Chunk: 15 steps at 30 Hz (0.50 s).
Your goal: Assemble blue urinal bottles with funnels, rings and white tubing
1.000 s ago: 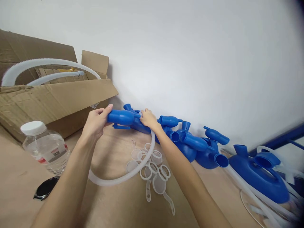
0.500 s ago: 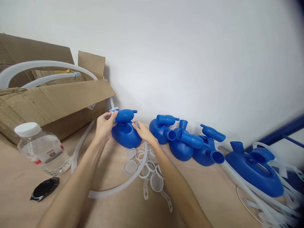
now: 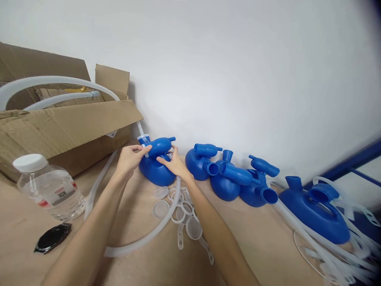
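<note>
A blue plastic urinal bottle (image 3: 157, 171) stands upright on the table in front of me, with a whitish cap (image 3: 143, 137) on its neck. Above its body lies a blue bulb-shaped adapter (image 3: 160, 145) with a thin spout pointing right. My left hand (image 3: 129, 159) pinches the adapter's wide left end, where a bit of whitish plastic shows. On the other side, my right hand (image 3: 175, 163) has its thumb by the bottle's handle and its fingers behind, partly hidden; it grips the bottle. A translucent hose (image 3: 149, 238) curves below my hands beside several clear lids and rings (image 3: 193, 227).
More blue urinal bottles (image 3: 224, 186) stand to the right, one farther off (image 3: 315, 218) beside a heap of hoses (image 3: 333, 254). At left are an open cardboard box (image 3: 68, 127) holding hoses, a water bottle (image 3: 50, 190) and a black watch (image 3: 52, 238). A white wall rises behind.
The adapter has shifted slightly right and tilted, uncovering the capped neck behind it. My right hand has moved its thumb left and its fingers up behind. The view has shifted slightly.
</note>
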Each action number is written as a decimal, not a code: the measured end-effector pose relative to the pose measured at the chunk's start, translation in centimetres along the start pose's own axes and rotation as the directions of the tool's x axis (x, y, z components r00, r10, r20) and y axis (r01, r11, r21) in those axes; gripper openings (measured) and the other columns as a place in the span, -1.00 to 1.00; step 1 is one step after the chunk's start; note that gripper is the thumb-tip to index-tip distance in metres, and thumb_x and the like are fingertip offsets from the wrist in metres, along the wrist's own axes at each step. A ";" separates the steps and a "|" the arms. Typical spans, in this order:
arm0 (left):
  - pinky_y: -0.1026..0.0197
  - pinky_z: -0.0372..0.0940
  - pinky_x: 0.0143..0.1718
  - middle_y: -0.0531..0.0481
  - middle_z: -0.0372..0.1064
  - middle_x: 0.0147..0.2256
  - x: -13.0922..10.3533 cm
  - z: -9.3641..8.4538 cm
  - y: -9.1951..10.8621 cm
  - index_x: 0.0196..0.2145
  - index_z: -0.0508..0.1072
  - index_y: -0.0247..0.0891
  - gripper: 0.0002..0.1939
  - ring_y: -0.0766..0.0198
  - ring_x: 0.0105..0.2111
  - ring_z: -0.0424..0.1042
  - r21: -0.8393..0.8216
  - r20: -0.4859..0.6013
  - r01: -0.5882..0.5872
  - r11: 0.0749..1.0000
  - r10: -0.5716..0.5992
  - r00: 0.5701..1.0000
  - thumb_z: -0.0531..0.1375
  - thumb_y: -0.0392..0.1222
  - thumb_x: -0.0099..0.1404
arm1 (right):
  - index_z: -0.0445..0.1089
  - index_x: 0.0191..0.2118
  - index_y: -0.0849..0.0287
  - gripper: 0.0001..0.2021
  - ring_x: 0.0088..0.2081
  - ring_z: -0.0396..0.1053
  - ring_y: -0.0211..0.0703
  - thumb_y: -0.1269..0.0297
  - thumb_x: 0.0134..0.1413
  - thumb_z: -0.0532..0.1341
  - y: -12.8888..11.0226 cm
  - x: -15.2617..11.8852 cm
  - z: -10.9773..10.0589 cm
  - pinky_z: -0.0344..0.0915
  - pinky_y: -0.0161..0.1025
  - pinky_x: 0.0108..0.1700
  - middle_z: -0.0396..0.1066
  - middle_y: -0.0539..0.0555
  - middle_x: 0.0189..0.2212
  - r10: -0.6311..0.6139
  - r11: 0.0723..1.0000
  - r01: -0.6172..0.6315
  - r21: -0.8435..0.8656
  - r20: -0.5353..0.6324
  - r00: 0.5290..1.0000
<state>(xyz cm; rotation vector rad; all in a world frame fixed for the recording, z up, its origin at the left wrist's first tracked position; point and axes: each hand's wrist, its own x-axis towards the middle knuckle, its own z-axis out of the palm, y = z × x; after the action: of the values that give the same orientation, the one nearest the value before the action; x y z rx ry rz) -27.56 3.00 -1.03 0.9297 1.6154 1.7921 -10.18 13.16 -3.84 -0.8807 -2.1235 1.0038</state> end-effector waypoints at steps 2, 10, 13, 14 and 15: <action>0.27 0.08 -0.47 0.05 0.34 -0.60 -0.1 -0.1 0.2 -0.62 0.44 -0.26 -0.50 0.36 -0.53 0.19 0.013 0.031 0.008 1.000 -0.009 0.999 0.55 0.17 -0.18 | -0.15 0.47 0.10 0.21 0.37 0.22 0.18 -0.22 -0.15 0.50 -0.8 0.5 0.9 0.17 0.08 0.37 0.18 0.32 0.38 0.008 0.999 -0.003 0.052 -0.083 0.996; 0.23 0.31 -0.35 0.03 0.36 -0.56 0.0 0.0 0.2 -0.64 0.38 -0.25 -0.46 0.31 -0.47 0.34 -0.052 0.136 0.100 0.994 -0.092 0.986 0.58 0.12 -0.29 | 0.02 0.37 0.07 -0.10 0.21 0.42 0.12 -0.33 0.10 0.29 -2.4 2.3 1.7 0.24 0.08 0.32 0.42 0.25 0.20 0.118 0.974 -0.094 0.204 -0.109 0.987; 0.18 0.39 -0.26 0.00 0.39 -0.50 0.1 -0.4 0.2 -0.62 0.41 -0.26 -0.48 0.27 -0.41 0.41 -0.080 0.191 0.147 0.986 -0.129 0.973 0.59 0.07 -0.31 | 0.08 0.32 0.08 -0.14 0.17 0.45 0.11 -0.34 0.08 0.29 -2.3 2.4 1.3 0.26 0.05 0.29 0.45 0.23 0.15 0.119 0.971 -0.097 0.217 -0.092 0.989; 0.17 0.41 -0.24 -0.01 0.40 -0.48 0.1 -0.7 0.3 -0.60 0.43 -0.27 -0.50 0.26 -0.39 0.43 -0.085 0.216 0.159 0.984 -0.137 0.967 0.58 0.06 -0.29 | 0.11 0.30 0.07 -0.17 0.17 0.45 0.09 -0.35 0.10 0.26 -2.3 2.5 1.2 0.27 0.04 0.28 0.46 0.21 0.14 0.129 0.968 -0.104 0.229 -0.093 0.987; 0.16 0.42 -0.23 -0.03 0.42 -0.46 0.1 -1.0 0.4 -0.58 0.45 -0.27 -0.52 0.24 -0.38 0.44 -0.087 0.243 0.170 0.982 -0.144 0.959 0.58 0.06 -0.27 | 0.13 0.29 0.07 -0.21 0.16 0.45 0.08 -0.35 0.13 0.24 -2.2 2.6 1.1 0.27 0.02 0.28 0.46 0.19 0.13 0.138 0.964 -0.112 0.243 -0.095 0.986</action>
<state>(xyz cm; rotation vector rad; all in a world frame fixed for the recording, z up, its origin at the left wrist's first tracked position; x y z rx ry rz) -28.39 2.44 -0.63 0.9011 1.3902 1.5782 -13.19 13.70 -1.93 -0.9368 -1.8286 1.2149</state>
